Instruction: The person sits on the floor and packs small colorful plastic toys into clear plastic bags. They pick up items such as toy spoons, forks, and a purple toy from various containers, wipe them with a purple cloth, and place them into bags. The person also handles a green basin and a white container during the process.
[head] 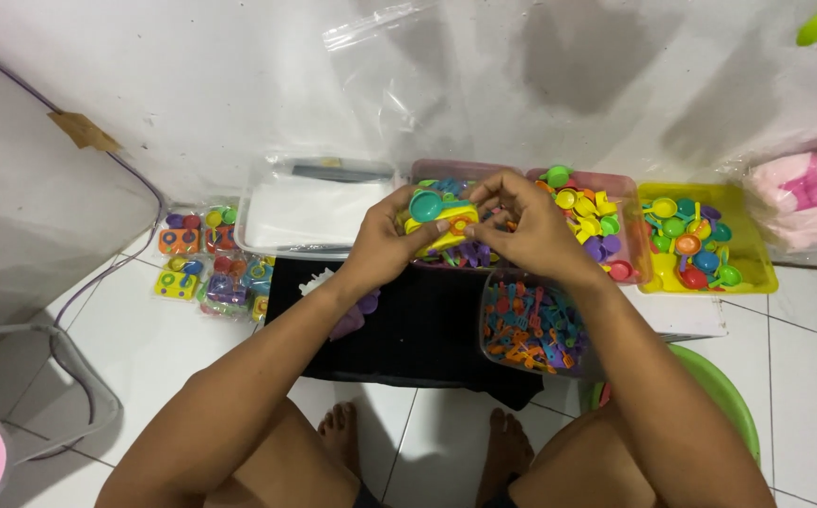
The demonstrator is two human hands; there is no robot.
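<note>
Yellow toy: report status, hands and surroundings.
Left hand and right hand both gripping yellow toy, green pan on top. Held above black cloth. Tub of utensils under right wrist. Nothing blocking.

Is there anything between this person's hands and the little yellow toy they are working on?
Nothing visible does. The left hand and the right hand both grip the yellow toy piece directly, above the black cloth. A teal toy pan sits on top of the piece, between the two hands' fingers.
</note>
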